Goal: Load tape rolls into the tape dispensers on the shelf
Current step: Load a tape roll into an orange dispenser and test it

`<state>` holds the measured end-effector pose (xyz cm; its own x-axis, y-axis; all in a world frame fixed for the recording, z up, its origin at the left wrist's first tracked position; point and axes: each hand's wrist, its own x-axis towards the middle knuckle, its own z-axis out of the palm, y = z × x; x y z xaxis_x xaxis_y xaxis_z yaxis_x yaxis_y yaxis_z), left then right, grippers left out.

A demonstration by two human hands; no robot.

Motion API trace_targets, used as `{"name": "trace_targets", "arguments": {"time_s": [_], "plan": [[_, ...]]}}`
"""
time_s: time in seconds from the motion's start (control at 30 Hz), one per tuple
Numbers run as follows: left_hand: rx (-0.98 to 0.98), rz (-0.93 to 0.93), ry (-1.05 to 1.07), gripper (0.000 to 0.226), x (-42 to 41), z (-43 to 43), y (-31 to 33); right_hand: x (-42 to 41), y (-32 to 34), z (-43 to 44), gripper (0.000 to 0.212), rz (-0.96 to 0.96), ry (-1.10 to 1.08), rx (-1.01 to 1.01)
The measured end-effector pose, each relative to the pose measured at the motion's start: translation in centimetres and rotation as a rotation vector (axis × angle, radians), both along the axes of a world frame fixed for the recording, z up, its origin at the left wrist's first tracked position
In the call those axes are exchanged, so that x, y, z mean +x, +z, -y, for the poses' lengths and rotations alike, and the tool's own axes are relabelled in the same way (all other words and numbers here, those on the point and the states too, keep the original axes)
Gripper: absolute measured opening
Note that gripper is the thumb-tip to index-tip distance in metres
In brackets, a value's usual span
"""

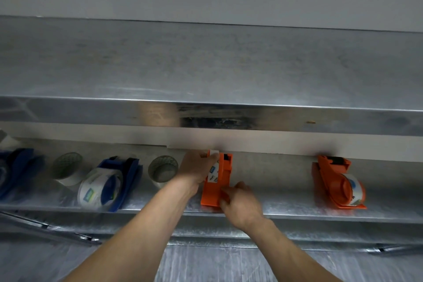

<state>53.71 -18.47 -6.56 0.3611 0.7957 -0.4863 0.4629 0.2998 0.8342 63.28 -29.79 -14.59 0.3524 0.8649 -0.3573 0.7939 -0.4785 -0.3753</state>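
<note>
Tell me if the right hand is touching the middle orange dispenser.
Touching. The head view shows the right hand with fingers pressed on the lower edge of the orange dispenser.

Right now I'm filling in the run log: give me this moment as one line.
left hand: on tape at middle orange dispenser | right hand: gripping its base | right orange dispenser: loaded | loose rolls: waiting on shelf

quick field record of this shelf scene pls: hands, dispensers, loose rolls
left hand: gripping the tape roll side of the middle orange dispenser
right hand: on that dispenser's near end
right orange dispenser: loaded, lying on the shelf
blue dispenser: loaded, lying to the left
loose rolls: two, one left of the blue dispenser, one right of it
far left: another blue dispenser, partly cut off
</note>
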Motion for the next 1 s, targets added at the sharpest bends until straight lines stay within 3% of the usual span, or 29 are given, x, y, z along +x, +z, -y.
{"name": "trace_targets", "arguments": {"time_s": [0.1,0.2,0.3,0.47,0.63,0.77,0.83,0.93,1.0], "plan": [[-0.004,0.003,-0.005,0.034,-0.1,0.3,0.4,0.2,0.8,-0.5,0.034,-0.163,-0.128,0.045],[-0.024,0.010,-0.016,0.036,0.0,0.7,0.6,0.3,2.0,-0.7,0.047,-0.534,-0.437,0.409],[-0.039,0.013,0.027,0.040,0.3,0.9,0.8,-0.2,3.6,-1.2,0.043,-0.751,-0.486,0.609],[-0.118,0.059,0.104,0.043,0.3,1.2,1.2,-1.0,4.7,-2.6,0.041,-0.584,-0.498,0.535],[-0.131,0.062,0.112,0.042,0.3,1.4,1.4,-0.4,5.3,-2.1,0.037,-0.563,-0.508,0.535],[-0.135,0.032,0.104,0.045,0.6,1.5,1.1,1.5,5.8,-1.2,0.032,-0.529,-0.625,0.656],[-0.147,0.024,0.092,0.047,0.5,1.6,1.0,3.4,5.9,0.0,0.037,-0.382,-0.635,0.630],[-0.150,0.028,0.102,0.046,0.5,1.5,1.0,6.7,4.6,2.1,0.041,0.014,-0.407,0.355],[-0.150,0.027,0.107,0.043,0.5,1.6,1.0,8.0,3.6,3.3,0.038,0.173,-0.283,0.194]]}}
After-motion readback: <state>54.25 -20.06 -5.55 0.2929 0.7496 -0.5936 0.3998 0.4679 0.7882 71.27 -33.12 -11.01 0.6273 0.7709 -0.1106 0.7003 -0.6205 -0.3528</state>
